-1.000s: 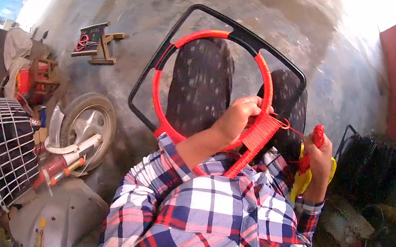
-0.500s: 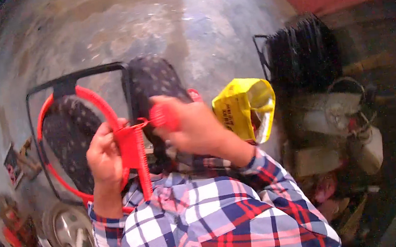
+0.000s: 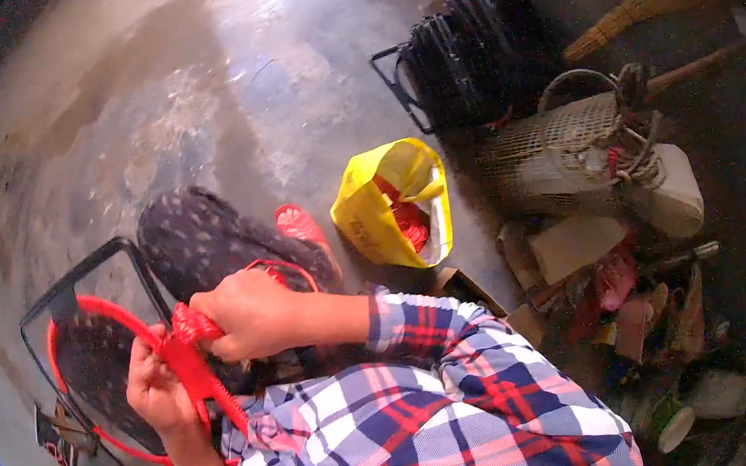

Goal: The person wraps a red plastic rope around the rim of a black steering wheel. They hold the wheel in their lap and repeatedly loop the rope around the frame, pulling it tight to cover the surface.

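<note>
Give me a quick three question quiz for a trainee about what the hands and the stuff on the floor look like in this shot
1. True or false: both hands grip the red cord wrapping on the red ring.
2. What lies inside the yellow plastic bag? A) red material B) green bottles C) nothing visible
3. Which hand sits higher on the wrapping, the left hand or the right hand?

Key:
1. True.
2. A.
3. The right hand.

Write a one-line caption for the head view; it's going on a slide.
Both hands, left hand and right hand, grip red cord wound on a black frame.
</note>
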